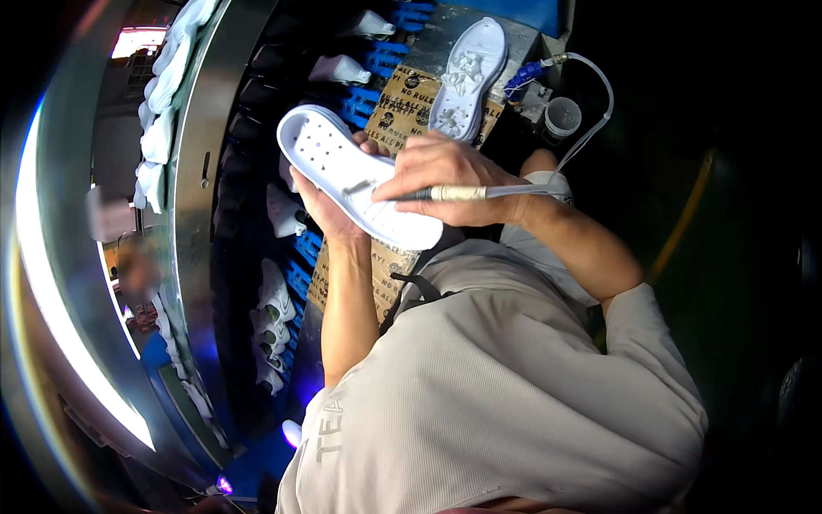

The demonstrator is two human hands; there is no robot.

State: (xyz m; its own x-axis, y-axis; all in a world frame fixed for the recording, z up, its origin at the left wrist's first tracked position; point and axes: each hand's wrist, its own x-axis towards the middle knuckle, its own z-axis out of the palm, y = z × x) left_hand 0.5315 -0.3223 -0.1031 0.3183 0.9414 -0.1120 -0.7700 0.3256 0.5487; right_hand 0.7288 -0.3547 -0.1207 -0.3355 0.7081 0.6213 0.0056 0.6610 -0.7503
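- Work in hand: a white, moulded shoe sole with a pierced heel or toe end (pixel 312 150) is held up over the person's lap, open side facing the camera and tilted.
- Left hand (pixel 332 210): clamped on the sole, supporting it from beneath, with fingertips showing at the far edge.
- Right hand (pixel 449 171): closed around a slender, cream-and-black pen-like applicator (pixel 458 194). Its grey tip lies over the sole's middle; whether it touches cannot be told. A translucent flexible tube (pixel 599 77) is seen beyond the hand.
- Stage reached: application to the sole's inner face appears under way, judging by the tip's position. No coated area can be distinguished from bare white material, so the share done cannot be told.
- Remaining: the sole is not joined to any upper; a second white moulded sole (pixel 486 38) lies on brown printed cardboard (pixel 402 103), bearing crumpled whitish scraps (pixel 467 73). Whether it has been treated is unclear.
- Surroundings: white shoe uppers (pixel 340 69) stand beside blue plastic pegs (pixel 385 58), apart from both soles; a small whitish cup (pixel 562 116) sits near the second sole.
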